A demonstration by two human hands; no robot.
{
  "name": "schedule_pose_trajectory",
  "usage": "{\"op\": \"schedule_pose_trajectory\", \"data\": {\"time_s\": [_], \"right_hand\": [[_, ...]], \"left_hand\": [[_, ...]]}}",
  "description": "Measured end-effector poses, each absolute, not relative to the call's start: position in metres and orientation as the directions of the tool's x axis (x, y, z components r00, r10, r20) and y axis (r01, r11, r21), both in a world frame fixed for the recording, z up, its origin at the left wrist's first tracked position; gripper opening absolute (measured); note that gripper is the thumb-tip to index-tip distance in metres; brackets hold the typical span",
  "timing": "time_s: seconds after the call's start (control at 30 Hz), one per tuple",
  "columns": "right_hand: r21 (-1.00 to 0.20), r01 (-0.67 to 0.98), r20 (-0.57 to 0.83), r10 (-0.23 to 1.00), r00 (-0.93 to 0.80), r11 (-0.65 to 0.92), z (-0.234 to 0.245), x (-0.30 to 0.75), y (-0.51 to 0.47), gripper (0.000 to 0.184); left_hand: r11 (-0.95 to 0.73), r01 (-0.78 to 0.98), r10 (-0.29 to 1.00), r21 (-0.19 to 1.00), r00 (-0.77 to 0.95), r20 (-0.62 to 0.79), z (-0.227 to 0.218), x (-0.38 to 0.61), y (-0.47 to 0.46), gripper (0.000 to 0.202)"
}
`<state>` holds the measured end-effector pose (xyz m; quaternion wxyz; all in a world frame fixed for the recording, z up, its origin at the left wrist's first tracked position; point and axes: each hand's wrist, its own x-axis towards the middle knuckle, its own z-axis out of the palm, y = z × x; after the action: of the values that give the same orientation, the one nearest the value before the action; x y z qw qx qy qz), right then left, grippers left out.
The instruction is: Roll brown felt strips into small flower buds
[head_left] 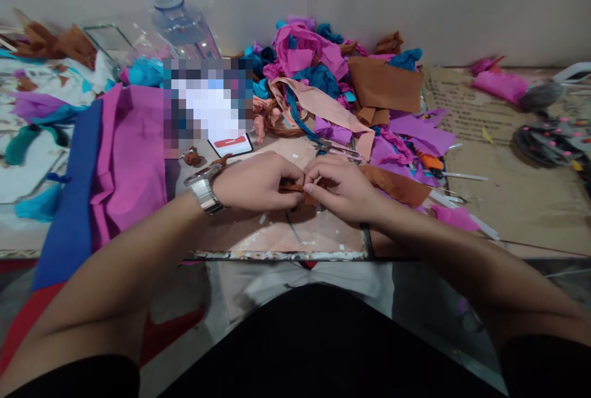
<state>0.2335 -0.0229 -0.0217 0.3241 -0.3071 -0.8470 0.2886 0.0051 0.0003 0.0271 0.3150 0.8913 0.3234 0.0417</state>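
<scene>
Between my two hands, over the near part of the table, is a small piece of brown fabric [308, 199]. My left hand [258, 181], with a metal watch [205, 191] on its wrist, pinches it from the left. From the right, my right hand [339, 186] pinches the same piece, fingertips touching those of the left. My fingers hide most of the piece. Just beyond the right hand lie small scissors [339, 149]. A larger brown fabric strip [399, 185] lies beside my right wrist.
A clear bottle [182, 29] with a white cap stands at the back left, near a phone [233, 144]. Pink and blue cloth [133, 158] hangs over the left table edge. Scraps [318, 59] heap at the back. Flattened cardboard [489, 170] lies right, with a pincushion [549, 143].
</scene>
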Motion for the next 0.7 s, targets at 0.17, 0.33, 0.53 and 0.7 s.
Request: {"op": "schedule_pose_trajectory", "data": {"time_s": [0.17, 0.33, 0.53, 0.7], "right_hand": [[-0.720, 0.318, 0.368, 0.728, -0.579, 0.617, -0.0238, 0.2334, -0.0213, 0.015], [-0.705, 0.324, 0.383, 0.724, -0.574, 0.630, -0.0229, 0.2318, -0.0209, 0.014], [-0.671, 0.322, 0.419, 0.700, -0.578, 0.668, -0.0222, 0.2343, -0.0187, 0.010], [-0.698, 0.260, 0.438, 0.685, -0.582, 0.667, -0.0188, 0.2400, -0.0166, 0.013]], "left_hand": [[-0.598, 0.599, 0.640, 0.533, 0.757, -0.132, 0.0281, 0.0089, -0.0019, 0.020], [-0.606, 0.596, 0.647, 0.526, 0.755, -0.110, 0.0281, 0.0091, -0.0032, 0.022], [-0.576, 0.485, 0.595, 0.659, 0.801, -0.069, 0.0291, 0.0038, 0.0009, 0.032], [-0.537, 0.442, 0.583, 0.718, 0.810, -0.062, 0.0307, 0.0005, 0.0051, 0.033]]}}
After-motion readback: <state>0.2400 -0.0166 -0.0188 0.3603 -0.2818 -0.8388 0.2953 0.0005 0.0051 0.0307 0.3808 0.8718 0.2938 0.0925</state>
